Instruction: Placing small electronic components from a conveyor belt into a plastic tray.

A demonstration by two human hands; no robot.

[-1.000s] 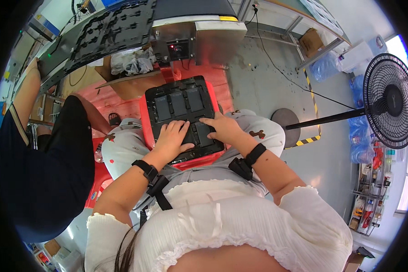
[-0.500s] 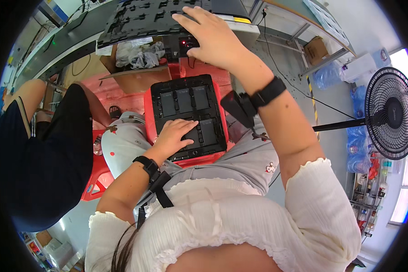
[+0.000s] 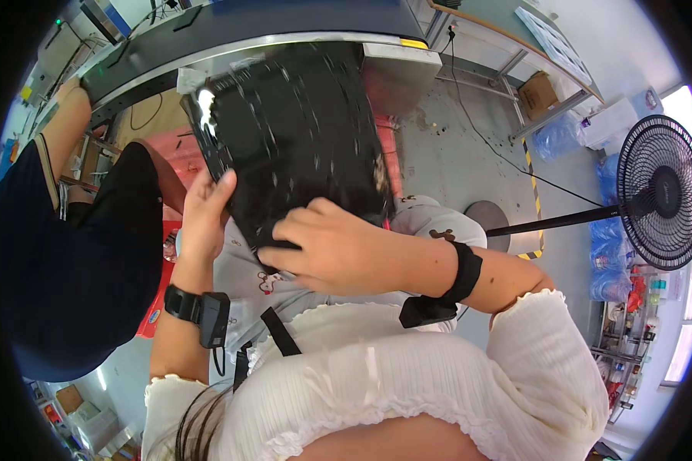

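Note:
A large glossy black moulded plastic tray (image 3: 292, 131) is tilted above my lap, smeared by motion. My left hand (image 3: 207, 207) grips its left edge, with the thumb on the upper face and the other fingers mostly out of sight. At the near edge my right hand (image 3: 319, 246) is closed on the tray with bent fingers, somewhat blurred. The lower tray of flat dark pieces, seen on my lap earlier, is hidden behind the raised one.
A dark-topped workbench (image 3: 246, 23) runs across the far side, with a pale metal box (image 3: 404, 73) at its edge. Close on my left sits another person (image 3: 61, 284). A black standing fan (image 3: 661, 192) is at right, its round base (image 3: 488, 223) on the floor.
The large black tray has come off the workbench toward me, over my lap. My right hand has drawn back with it. My left hand has left the lower tray for the large tray's left edge.

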